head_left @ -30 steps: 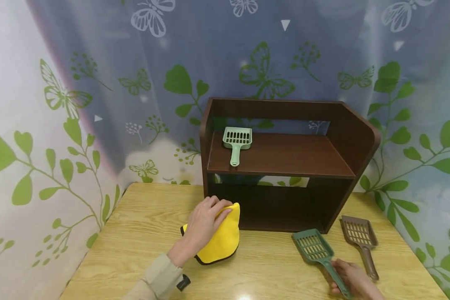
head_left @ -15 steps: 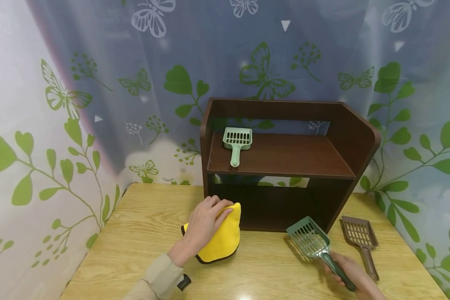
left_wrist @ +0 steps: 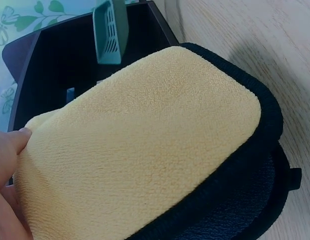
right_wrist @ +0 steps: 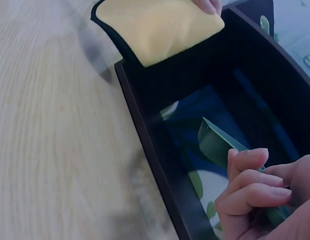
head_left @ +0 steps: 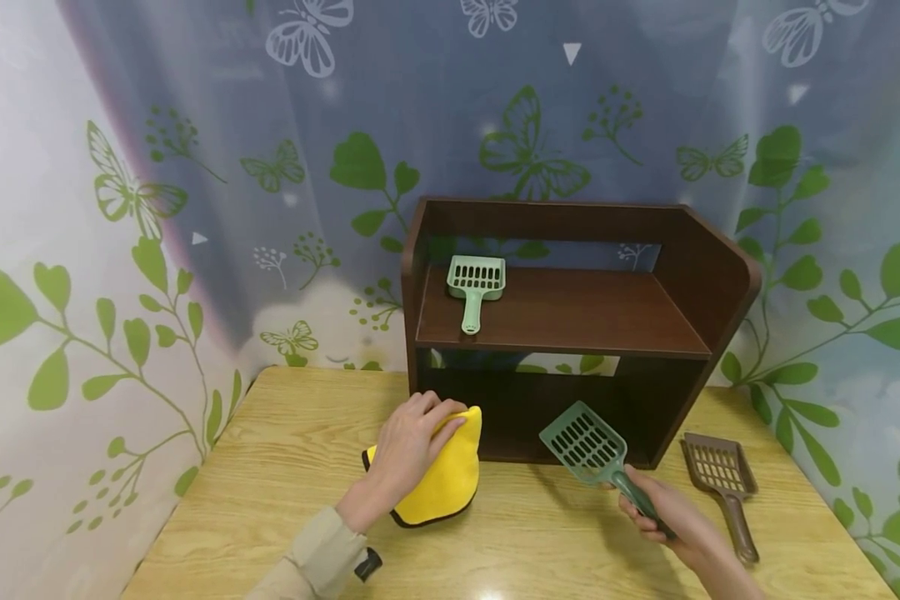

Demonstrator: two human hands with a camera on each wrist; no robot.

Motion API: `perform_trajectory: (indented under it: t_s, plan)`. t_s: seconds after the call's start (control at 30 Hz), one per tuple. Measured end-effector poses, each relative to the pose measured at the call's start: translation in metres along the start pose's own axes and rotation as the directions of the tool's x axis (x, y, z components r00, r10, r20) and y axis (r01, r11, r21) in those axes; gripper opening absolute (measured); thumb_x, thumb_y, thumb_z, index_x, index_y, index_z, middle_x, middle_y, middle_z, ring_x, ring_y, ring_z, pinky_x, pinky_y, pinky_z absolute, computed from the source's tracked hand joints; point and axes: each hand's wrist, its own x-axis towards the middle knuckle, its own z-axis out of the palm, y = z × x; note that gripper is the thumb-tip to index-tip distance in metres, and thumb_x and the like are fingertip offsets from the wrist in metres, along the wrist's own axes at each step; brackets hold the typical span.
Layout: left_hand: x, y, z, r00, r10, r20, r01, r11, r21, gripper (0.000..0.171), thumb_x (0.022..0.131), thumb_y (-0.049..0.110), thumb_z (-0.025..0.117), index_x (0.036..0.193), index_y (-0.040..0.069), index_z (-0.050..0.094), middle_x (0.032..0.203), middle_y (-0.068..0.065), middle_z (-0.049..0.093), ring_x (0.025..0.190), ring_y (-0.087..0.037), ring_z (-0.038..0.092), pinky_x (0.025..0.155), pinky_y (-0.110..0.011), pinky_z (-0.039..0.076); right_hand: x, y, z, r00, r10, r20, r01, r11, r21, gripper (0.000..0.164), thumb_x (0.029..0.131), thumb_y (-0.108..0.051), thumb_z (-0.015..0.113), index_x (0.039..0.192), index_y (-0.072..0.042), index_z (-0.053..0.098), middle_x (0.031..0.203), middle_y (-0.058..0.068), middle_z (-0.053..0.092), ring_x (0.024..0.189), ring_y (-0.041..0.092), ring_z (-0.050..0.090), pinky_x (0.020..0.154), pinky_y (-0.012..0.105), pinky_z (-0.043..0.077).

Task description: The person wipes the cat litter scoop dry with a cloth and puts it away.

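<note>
My left hand (head_left: 412, 446) pinches the top of a yellow cloth (head_left: 442, 479) with a black edge, held up in front of the lower left of the shelf. Its darker reverse side shows in the left wrist view. In my right hand (head_left: 663, 508) is the handle of a dark green slotted litter scoop (head_left: 587, 442), its head raised and pointing up-left before the lower shelf opening. The right wrist view shows my fingers (right_wrist: 252, 195) curled round that handle, with the scoop seen edge-on. A brown litter scoop (head_left: 720, 475) lies on the table, right of my right hand.
A dark brown two-tier shelf (head_left: 570, 312) stands at the back of the wooden table (head_left: 300, 425). On its upper board, at the left, lies a light green litter scoop (head_left: 476, 283). Patterned curtains (head_left: 270, 125) hang behind and on both sides.
My right hand has lifted the dark green scoop off the table and carried it left and away from me, toward the shelf. The left hand and the yellow cloth have stayed put.
</note>
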Motion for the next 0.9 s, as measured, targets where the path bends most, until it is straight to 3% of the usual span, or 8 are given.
perform_trajectory:
  t_s: [0.3,0.57,0.73,0.9]
  plan:
    - [0.005,-0.001,-0.002,0.999,0.026,-0.021,-0.026,1.000,0.003,0.013,0.096,0.027,0.071,0.106,0.022,0.076,0.079,0.008,0.051,0.066,-0.008,0.038,0.058,-0.020,0.033,0.012,-0.016,0.023,0.999,-0.023,0.025,0.023,1.000,-0.019,0.057,0.110,-0.049,0.033,0.130,0.001,0.052,0.074,-0.007,0.049,0.052,0.000,0.036,0.048,0.016,0.032]
    - [0.019,0.000,-0.005,0.997,0.062,-0.038,-0.061,0.998,0.027,0.013,0.096,0.028,0.070,0.107,0.022,0.076,0.080,0.006,0.053,0.068,-0.010,0.040,0.060,-0.022,0.034,0.018,-0.027,0.047,0.994,-0.081,0.068,0.086,0.994,-0.074,0.058,0.112,-0.043,0.031,0.135,0.008,0.045,0.081,-0.004,0.052,0.056,0.001,0.040,0.051,0.017,0.037]
    - [0.029,0.004,-0.005,0.992,0.106,-0.061,-0.100,0.990,0.095,0.013,0.095,0.027,0.073,0.106,0.022,0.076,0.082,0.003,0.054,0.069,-0.013,0.044,0.061,-0.024,0.036,0.022,-0.028,0.061,0.995,-0.071,0.068,0.076,0.994,-0.081,0.057,0.112,-0.041,0.031,0.135,0.009,0.046,0.082,-0.003,0.052,0.057,0.002,0.040,0.050,0.016,0.037]
    - [0.038,0.013,-0.002,0.978,0.195,-0.068,-0.176,0.959,0.224,0.012,0.095,0.029,0.073,0.104,0.021,0.075,0.083,0.000,0.054,0.071,-0.015,0.047,0.062,-0.025,0.037,0.025,-0.028,0.075,0.996,-0.071,0.052,0.078,0.987,-0.138,0.055,0.112,-0.038,0.032,0.131,0.009,0.051,0.078,-0.004,0.050,0.054,0.002,0.037,0.047,0.015,0.032]
